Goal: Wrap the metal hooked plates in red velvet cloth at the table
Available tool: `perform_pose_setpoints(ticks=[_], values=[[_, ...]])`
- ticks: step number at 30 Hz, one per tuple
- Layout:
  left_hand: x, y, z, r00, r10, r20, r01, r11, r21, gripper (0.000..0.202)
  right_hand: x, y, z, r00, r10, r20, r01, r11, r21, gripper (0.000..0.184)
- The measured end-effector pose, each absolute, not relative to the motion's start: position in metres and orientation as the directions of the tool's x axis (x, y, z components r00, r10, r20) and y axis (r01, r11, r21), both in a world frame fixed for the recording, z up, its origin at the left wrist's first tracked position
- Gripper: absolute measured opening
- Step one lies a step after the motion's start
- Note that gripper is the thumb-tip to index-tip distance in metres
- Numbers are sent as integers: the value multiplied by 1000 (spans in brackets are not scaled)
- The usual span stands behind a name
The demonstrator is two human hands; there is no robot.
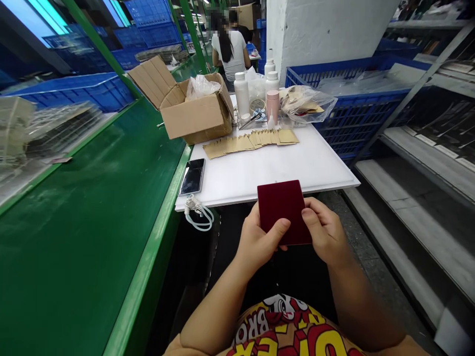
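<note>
both hands sit at lower centre of the frame: left hand (260, 240) and right hand (324, 232) each clamped on one side edge of a dark red card (284, 210), thumbs on its face. card held just below the near edge of a white board (315, 163). on the board: a fanned row of tan envelopes (252, 142), a phone (192, 176) at its left edge, an open cardboard box (196, 116) and white bottles (242, 94) toward upper centre.

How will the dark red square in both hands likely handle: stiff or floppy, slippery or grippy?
Probably stiff: the dark red square stands flat, pinched only low down. Its matte, velvety surface looks grippy.
</note>
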State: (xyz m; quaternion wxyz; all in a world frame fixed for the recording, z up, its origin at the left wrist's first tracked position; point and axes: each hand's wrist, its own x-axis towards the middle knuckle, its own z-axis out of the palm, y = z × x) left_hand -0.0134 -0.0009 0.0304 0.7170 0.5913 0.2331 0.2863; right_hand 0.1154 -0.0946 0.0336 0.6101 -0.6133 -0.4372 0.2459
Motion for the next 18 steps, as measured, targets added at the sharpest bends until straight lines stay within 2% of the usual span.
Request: perform_pose_setpoints(ticks=[2,5,8,10,18], values=[[-13,-5,27,719,695,25,-176,146,973,40,120,-92,38,441,869,225,247,124,-961,37],[-12,-10,21,714,697,74,-208,109,972,40,129,-84,49,400,876,269,365,117,-924,47],[-12,-14,16,702,703,113,-218,61,974,42,133,-76,58,418,846,330,506,84,-858,47],[-12,-16,13,694,709,123,-230,57,972,43,133,-73,61,413,843,344,540,78,-838,46],[-14,-14,3,615,770,171,-227,-35,973,40,130,-80,51,227,941,250,376,152,-914,28]])
